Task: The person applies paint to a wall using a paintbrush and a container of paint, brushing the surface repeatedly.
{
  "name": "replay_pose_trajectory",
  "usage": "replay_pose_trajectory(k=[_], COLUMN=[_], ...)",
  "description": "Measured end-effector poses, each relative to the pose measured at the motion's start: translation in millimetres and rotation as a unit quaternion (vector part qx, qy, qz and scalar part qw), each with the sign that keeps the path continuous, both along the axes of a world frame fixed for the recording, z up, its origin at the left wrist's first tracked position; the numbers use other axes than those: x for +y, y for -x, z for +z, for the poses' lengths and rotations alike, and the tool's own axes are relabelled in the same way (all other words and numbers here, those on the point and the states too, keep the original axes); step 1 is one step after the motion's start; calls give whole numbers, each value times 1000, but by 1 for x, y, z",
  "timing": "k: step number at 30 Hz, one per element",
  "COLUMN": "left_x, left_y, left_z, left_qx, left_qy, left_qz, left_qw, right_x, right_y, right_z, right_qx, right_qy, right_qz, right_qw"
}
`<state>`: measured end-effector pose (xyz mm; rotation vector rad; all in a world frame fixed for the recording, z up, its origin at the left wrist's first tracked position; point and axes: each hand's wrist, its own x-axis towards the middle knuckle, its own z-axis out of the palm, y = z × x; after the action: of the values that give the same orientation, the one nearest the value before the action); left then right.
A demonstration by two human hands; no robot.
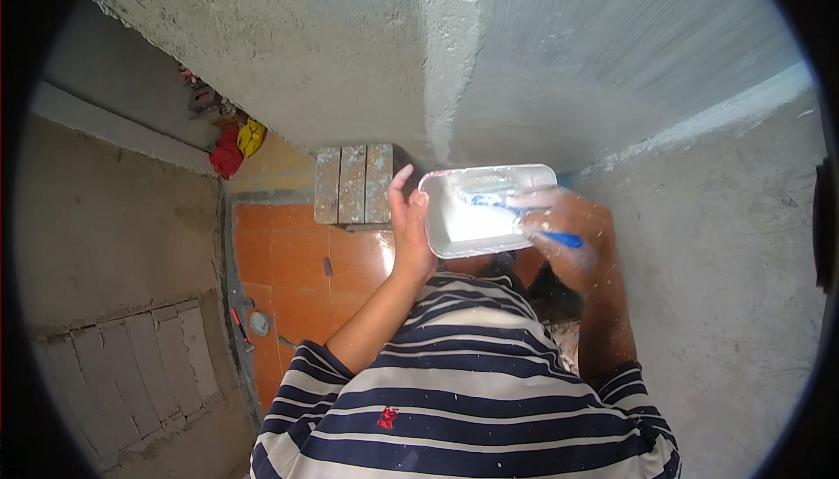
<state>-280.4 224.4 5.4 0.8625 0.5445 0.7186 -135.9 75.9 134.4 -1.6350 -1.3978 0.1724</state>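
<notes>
My left hand grips the left end of a white plastic tub, thumb at its rim and one finger raised. White liquid, apparently paint, lies inside the tub. Over its right side, my right hand is blurred by motion and closed around a paintbrush with a blue handle. The brush's head dips within the tub, and its bristles are too blurred to make out clearly. White specks dot my right forearm.
Rough plastered walls rise ahead and at the right. A paint-spotted wooden stool stands left of the tub. Beyond it lie red and yellow bags. A red-handled tool and a round lid-like thing rest on orange tiles.
</notes>
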Motion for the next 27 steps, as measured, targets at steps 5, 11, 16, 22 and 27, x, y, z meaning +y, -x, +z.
replay_pose_trajectory(k=[5,11,16,22,27], left_x=[-2,-5,-4,-5,-2], left_y=[-1,2,4,4,6], left_z=[1,5,5,7,4], left_qx=[-41,-42,-58,-25,-28], left_qy=[16,-14,-8,-19,-24], left_qz=[-16,-19,-5,21,28], left_qw=[999,999,998,999,999], right_x=[5,0,-13,-16,-19], right_y=[13,12,-2,-3,0], right_z=[-7,-20,-19,-21,-19], right_qx=[-61,-91,-77,-70,-49], right_qy=[47,46,52,56,69], right_qz=[24,10,-29,-50,-16], right_qw=[997,995,995,995,996])
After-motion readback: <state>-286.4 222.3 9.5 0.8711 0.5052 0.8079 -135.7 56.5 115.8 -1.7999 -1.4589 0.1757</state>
